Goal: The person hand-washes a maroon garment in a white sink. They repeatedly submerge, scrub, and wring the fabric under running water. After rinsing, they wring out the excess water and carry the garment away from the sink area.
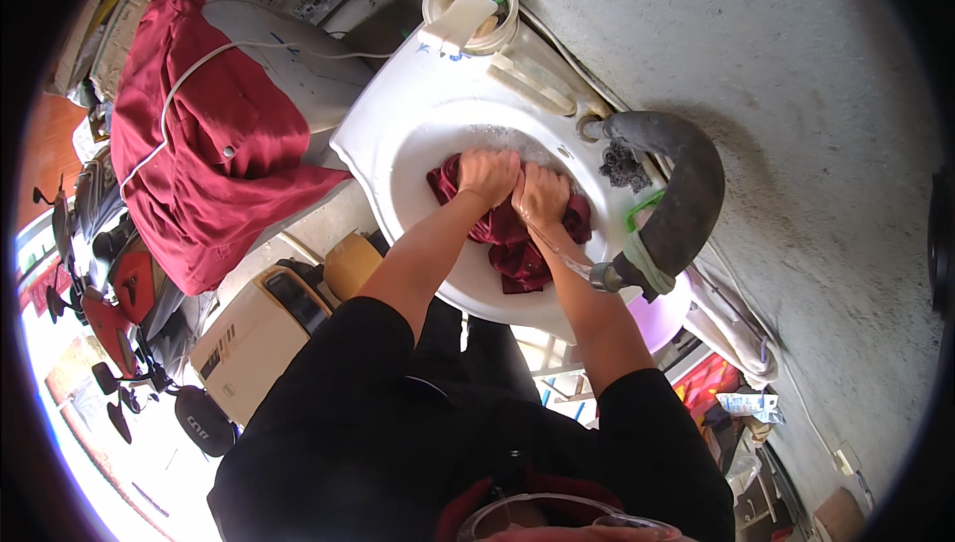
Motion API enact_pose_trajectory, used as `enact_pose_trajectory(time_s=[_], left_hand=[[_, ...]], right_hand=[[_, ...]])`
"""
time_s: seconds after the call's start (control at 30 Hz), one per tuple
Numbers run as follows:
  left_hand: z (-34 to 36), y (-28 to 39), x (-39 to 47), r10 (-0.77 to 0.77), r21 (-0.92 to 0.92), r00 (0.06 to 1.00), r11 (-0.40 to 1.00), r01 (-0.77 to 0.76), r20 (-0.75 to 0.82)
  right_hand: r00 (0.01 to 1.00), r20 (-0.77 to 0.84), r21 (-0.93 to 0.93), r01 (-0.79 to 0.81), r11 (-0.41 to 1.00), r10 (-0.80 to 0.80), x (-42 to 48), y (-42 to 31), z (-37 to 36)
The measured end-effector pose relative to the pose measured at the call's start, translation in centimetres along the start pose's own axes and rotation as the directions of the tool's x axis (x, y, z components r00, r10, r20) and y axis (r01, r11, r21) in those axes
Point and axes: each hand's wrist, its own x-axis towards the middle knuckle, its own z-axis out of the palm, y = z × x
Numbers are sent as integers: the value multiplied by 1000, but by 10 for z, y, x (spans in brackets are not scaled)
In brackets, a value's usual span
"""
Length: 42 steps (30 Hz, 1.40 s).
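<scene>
A dark red wet cloth lies bunched in the bowl of a white ceramic washbasin. My left hand is closed on the cloth near the bowl's middle. Right beside it, my right hand grips the same cloth, its fingers curled. Water runs from the metal outlet of a bent, dark-sleeved tap pipe onto my right forearm. Foamy water shows along the far side of the bowl. The cloth under both hands is hidden.
A round tub with brushes stands on the basin's far corner, near a soap dish. A black scouring pad lies by the tap. Left, a red garment hangs with a white cord across it. A grey wall borders the right.
</scene>
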Motion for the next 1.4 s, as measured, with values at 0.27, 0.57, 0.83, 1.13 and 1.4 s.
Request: enact_pose_trajectory(time_s=[0.27, 0.57, 0.83, 1.13, 1.4], left_hand=[[1, -14, 38, 20, 9, 994, 1000, -21, 105], [-120, 52, -70, 320, -181, 868, 894, -409, -380], [-129, 63, -121, -147, -112, 926, 987, 114, -347], [-28, 23, -91, -178, -231, 947, 966, 117, -266], [-6, 3, -27, -57, -115, 965, 993, 28, -254]], right_hand=[[844, 493, 50, -267, 962, 209, 38, 2, -21], [924, 382, 82, -34, 996, 0, 49, 48, -65], [966, 239, 116, -132, 984, 102, -71, -29, -82], [985, 100, 3, -144, 990, 143, -73, -49, -81], [979, 107, -89, -164, 982, 173, -29, -27, -28]])
